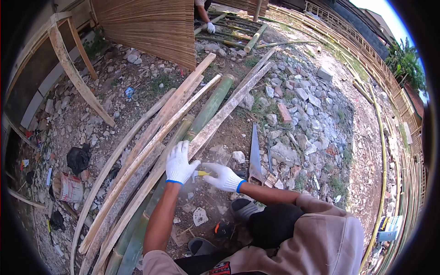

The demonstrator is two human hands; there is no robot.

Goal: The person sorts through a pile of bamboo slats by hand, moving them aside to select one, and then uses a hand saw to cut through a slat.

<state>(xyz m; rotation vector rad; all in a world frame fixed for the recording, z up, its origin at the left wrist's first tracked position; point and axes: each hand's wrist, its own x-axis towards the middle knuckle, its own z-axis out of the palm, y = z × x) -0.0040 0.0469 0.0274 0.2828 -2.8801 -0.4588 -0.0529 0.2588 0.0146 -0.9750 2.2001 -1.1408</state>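
Observation:
My left hand (179, 162), in a white knitted glove with a blue cuff, lies on a long wooden plank (220, 115). Its fingers stretch forward and its thumb stands apart to the right. Close beside it, my gloved right hand (222, 177) is closed around a short tool with a yellow part (201, 173) and a dark end; the grip hides most of it. Beneath the plank runs a thick green bamboo pole (211, 106). To the right of the hands, a handsaw (255, 153) rests on the ground, its blade pointing away.
Several long wooden strips (151, 137) lie left of the bamboo. Rubble (302, 110) covers the ground to the right. A woven panel (144, 30) stands ahead, with a co-worker's gloved hand (210, 27) at bamboo poles beyond. A paint bucket (71, 188) lies left.

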